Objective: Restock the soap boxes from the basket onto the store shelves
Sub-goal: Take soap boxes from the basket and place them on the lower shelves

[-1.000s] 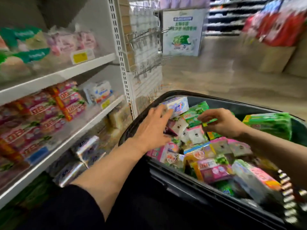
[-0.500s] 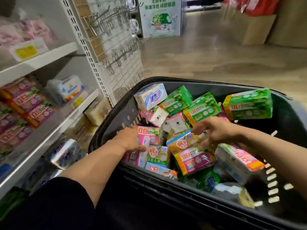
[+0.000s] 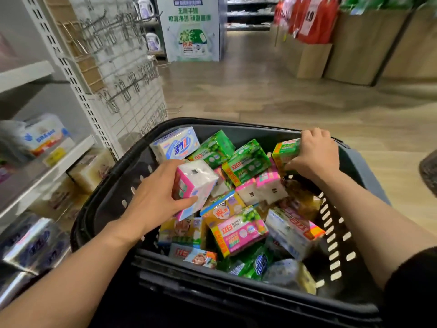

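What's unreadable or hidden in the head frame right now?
- Left shelves: stock and price tags blurred, labels unreadable.
- Green soap pack: mostly hidden by the right hand gripping it.
- Pink-and-white soap box: its near side covered by the left hand.
- Basket bottom layers: buried under top boxes.
- Dark object at the right edge: cut off.

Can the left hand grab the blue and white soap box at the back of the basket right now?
Probably not yet. The left hand already grips a pink and white box. The blue and white box lies uncovered just beyond it, so once freed, it likely could.
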Available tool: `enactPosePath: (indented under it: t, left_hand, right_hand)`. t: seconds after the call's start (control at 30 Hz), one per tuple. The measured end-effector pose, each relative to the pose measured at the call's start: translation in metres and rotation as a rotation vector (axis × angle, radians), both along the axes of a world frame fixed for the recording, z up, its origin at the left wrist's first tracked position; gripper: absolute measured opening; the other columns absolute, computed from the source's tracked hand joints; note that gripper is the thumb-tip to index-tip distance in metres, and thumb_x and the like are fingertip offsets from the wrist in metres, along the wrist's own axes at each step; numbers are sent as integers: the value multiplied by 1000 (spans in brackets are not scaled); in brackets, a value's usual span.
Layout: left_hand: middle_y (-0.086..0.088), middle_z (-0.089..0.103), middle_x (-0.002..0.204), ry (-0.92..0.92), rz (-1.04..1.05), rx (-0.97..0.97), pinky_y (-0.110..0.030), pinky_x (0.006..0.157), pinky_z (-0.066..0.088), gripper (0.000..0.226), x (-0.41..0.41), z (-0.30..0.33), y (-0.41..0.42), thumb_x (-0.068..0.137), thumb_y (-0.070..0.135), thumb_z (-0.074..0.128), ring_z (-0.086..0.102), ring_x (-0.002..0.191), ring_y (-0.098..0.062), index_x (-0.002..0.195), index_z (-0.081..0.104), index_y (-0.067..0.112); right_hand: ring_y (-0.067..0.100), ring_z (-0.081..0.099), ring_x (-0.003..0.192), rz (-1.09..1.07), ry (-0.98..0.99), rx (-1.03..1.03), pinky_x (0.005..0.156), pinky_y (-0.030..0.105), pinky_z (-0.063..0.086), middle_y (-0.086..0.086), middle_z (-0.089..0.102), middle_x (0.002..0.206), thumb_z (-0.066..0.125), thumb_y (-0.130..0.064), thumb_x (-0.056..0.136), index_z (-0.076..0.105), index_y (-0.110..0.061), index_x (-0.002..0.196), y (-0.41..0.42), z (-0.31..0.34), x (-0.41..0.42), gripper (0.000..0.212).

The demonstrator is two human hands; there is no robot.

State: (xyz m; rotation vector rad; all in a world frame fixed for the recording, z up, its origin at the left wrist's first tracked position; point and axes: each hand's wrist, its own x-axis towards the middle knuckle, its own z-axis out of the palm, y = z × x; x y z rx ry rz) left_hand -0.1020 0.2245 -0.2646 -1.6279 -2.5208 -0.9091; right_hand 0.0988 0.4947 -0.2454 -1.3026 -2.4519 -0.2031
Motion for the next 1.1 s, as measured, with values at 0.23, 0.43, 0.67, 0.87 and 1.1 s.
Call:
enactPosePath:
  t: [0.23, 0.43, 0.67, 0.87, 1.1]
  left_hand:
    - [2, 56, 116, 70, -9, -33, -31, 74, 38, 67, 5, -2, -2, 70, 38, 82, 55, 105, -20, 125, 47, 22]
    - [4, 55, 113, 41, -15, 32, -38, 81, 47, 67, 7, 0, -3, 68, 36, 84, 56, 103, -20, 122, 49, 21]
    - [11, 58, 108, -72, 82, 274, -39, 82, 52, 68, 4, 17, -12, 63, 35, 87, 59, 95, -14, 121, 51, 28]
    - [5, 62, 109, -4, 277, 466, -43, 83, 53, 69, -10, 67, -62, 61, 50, 79, 61, 97, -20, 119, 51, 27]
    - [5, 62, 78, 160, 611, 536, -47, 65, 52, 52, -14, 104, -198, 58, 59, 69, 60, 69, -16, 98, 53, 30]
  right_hand:
    - [34, 40, 114, -24, 9, -125, 89, 39, 41, 18, 48, 119, 73, -14, 72, 50, -1, 116, 16, 0, 23, 51]
    - [32, 50, 100, -79, 193, -297, 80, 35, 45, 14, 48, 109, 91, -20, 51, 56, -4, 111, 13, 14, 36, 71]
    - [14, 68, 82, 268, 787, -576, 76, 32, 57, 1, 69, 92, 96, -20, 39, 65, -17, 102, -17, 49, 30, 70]
    - [10, 71, 72, 577, 801, -927, 58, 24, 56, -2, 73, 84, 90, -4, 48, 65, -14, 99, -83, 70, -30, 59]
    - [-4, 62, 63, 974, 659, -976, 58, 6, 46, -12, 68, 79, 89, -1, 55, 63, -13, 95, -193, 103, -112, 49]
